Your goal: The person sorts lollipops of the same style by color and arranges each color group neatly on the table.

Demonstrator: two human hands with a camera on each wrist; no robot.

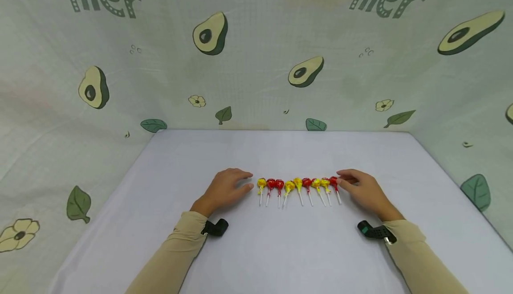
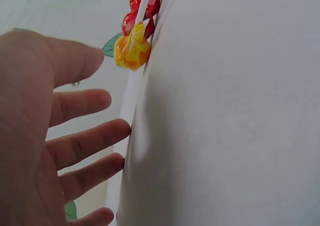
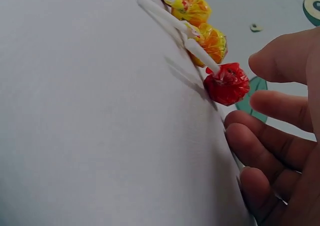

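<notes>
Several wrapped lollipops lie side by side in a row on the white table, heads away from me and white sticks toward me. A yellow lollipop (image 1: 262, 182) ends the row at the left; a red lollipop (image 3: 228, 83) ends it at the right. Just left of the row is my left hand (image 1: 226, 188), its fingers spread and holding nothing, a small gap from the yellow lollipop (image 2: 132, 48). My right hand (image 1: 365, 191) rests by the right end, fingers loosely bent. In the right wrist view, its thumb and index finger stand apart beside the red head, without gripping it.
The white table (image 1: 288, 249) stretches in front of and behind the row. A pale cloth (image 1: 256, 62) printed with avocados and leaves hangs behind and along the sides. Each wrist wears a black camera band (image 1: 216, 227).
</notes>
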